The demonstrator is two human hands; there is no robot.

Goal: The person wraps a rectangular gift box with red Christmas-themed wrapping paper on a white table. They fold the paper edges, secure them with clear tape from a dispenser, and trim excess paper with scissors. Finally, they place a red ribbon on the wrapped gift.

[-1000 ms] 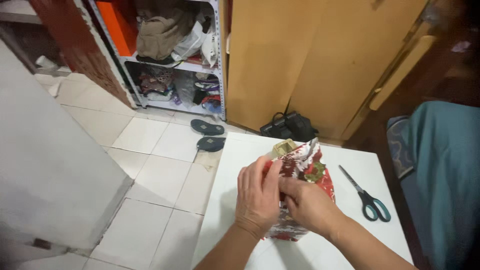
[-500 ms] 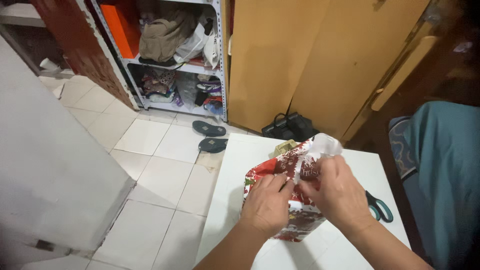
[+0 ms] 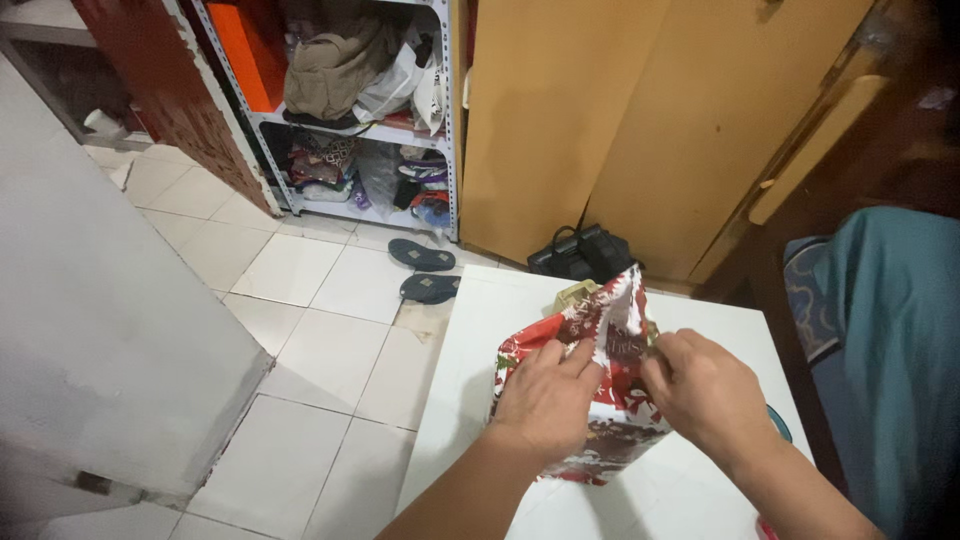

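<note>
A box wrapped in red, white and brown patterned gift paper [image 3: 600,440] stands on a small white table [image 3: 475,350]. My left hand [image 3: 548,400] presses flat on the paper at the box's top left side. My right hand [image 3: 705,390] pinches the paper's edge at the right. Between the two hands a loose flap of paper [image 3: 625,315] sticks up to a point. A bit of green and gold shows at the far end of the box [image 3: 572,293]. My right hand covers most of the scissors; only a teal handle tip [image 3: 780,423] shows.
A pair of dark sandals [image 3: 420,270] lies on the tiled floor beyond the table. A black bag [image 3: 585,250] leans against a wooden cabinet [image 3: 620,120]. A metal shelf with clothes and bags [image 3: 360,90] stands at the back. A grey wall panel [image 3: 90,300] runs along the left. Teal fabric [image 3: 890,350] lies on the right.
The box has been turned and tipped up. My hands slid from its middle to its sides, and a flap of paper now stands up between them. The scissors became mostly hidden.
</note>
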